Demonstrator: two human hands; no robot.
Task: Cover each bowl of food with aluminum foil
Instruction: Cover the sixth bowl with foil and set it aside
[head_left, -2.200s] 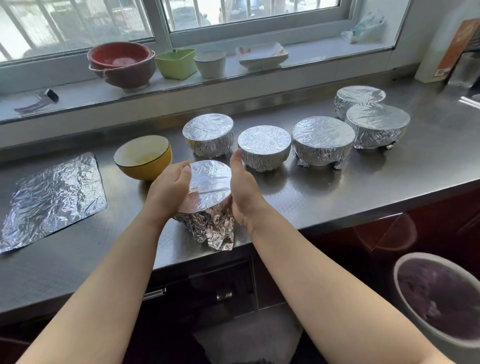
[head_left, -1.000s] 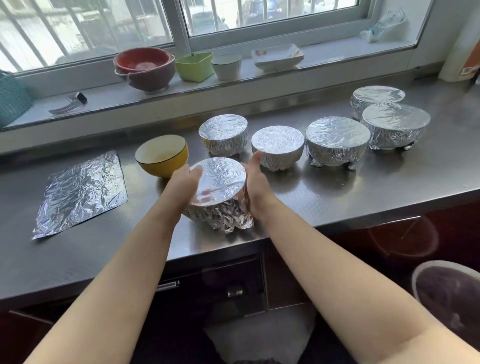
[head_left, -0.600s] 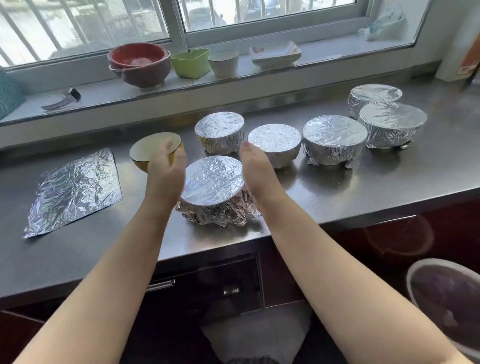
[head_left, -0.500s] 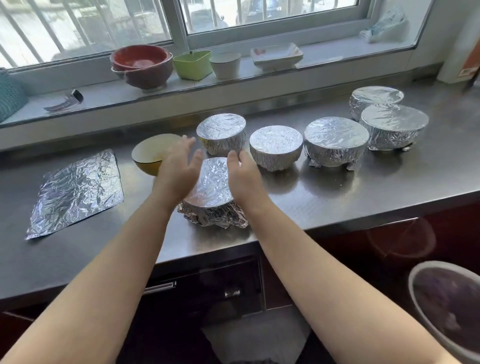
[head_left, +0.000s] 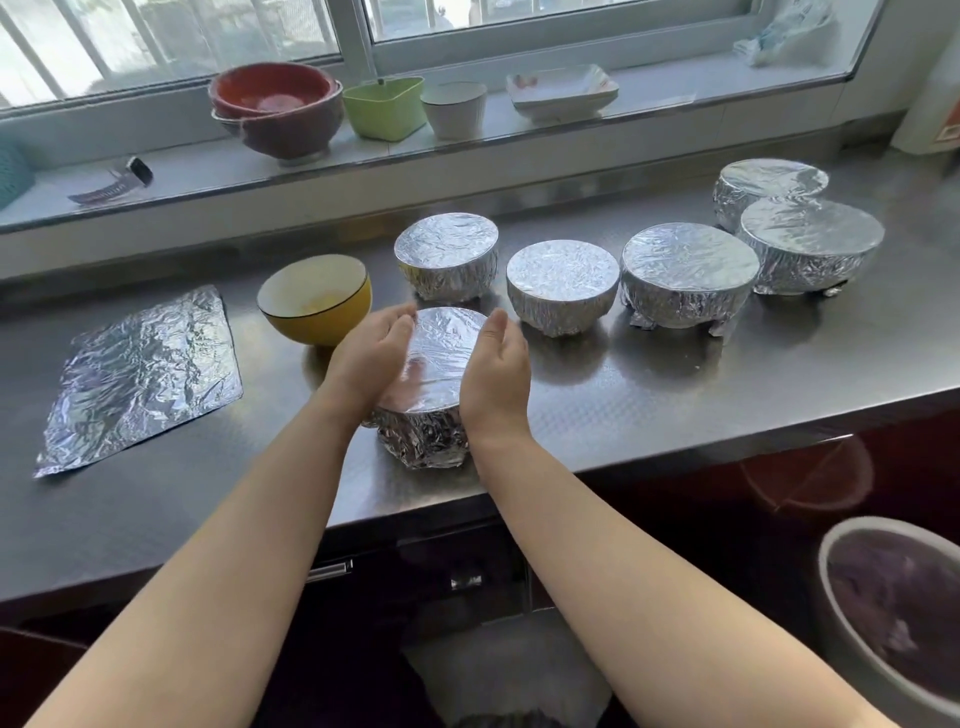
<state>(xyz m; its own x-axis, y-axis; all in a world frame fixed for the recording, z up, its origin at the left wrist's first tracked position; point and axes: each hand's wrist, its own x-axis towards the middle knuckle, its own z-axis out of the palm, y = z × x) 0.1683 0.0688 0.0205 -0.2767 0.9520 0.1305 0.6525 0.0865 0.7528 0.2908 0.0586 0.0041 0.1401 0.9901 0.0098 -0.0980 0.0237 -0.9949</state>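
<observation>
The fingers of the left hand (head_left: 371, 358) are held together and gently curved, cupped against the left side of the foil-covered bowl (head_left: 434, 384) near the counter's front edge. The fingers of the right hand (head_left: 496, 376) are likewise held together and lightly curved along the bowl's right side, with the palm against the foil; whether the foil is being pressed or merely touched cannot be told. The bowl's top is covered by a smooth, taut foil sheet, and crumpled foil is gathered round its lower wall, where it meets the stainless steel counter (head_left: 623, 405).

Just to the far left of this bowl, an uncovered yellow bowl (head_left: 315, 300) with a pale interior is seen standing upright. Behind the hands, five more foil-wrapped bowls are set out: one (head_left: 447, 256) directly beyond the held bowl, a second (head_left: 563, 286) to its right, a third, wider one (head_left: 688, 274) further right, and two more (head_left: 811, 251) (head_left: 769, 189) at the far right, one partly behind the other.

A loose, wrinkled sheet of aluminum foil (head_left: 140, 371) is laid flat on the counter at the left, well apart from the bowls.

On the window sill (head_left: 675, 78) at the far side, stacked red bowls (head_left: 278, 111), a green container (head_left: 385, 107), a white cup (head_left: 454, 108) and a white square dish (head_left: 562, 91) are lined up.
</observation>
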